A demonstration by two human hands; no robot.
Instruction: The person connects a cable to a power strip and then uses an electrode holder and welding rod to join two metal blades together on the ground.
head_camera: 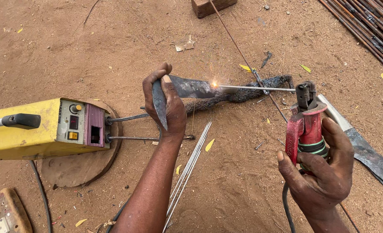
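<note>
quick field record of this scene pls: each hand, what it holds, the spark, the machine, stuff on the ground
left hand: grips dark metal blade, fingers wrapped round it
right hand: grips red electrode holder
welding rod: clamped in the holder, tip touching the blade
spark: at the rod tip, on the blade
welding machine: yellow, left, on a round wooden disc
spare rods: bundle lying on the sandy ground
rebar: stacked top right
second blade: beside the right hand

Bare sandy ground (92,51) here. A yellow welding machine (31,129) sits on a round wooden disc (81,166). Loose welding rods (191,162) and rebar (364,26) lie in the dirt.
</note>
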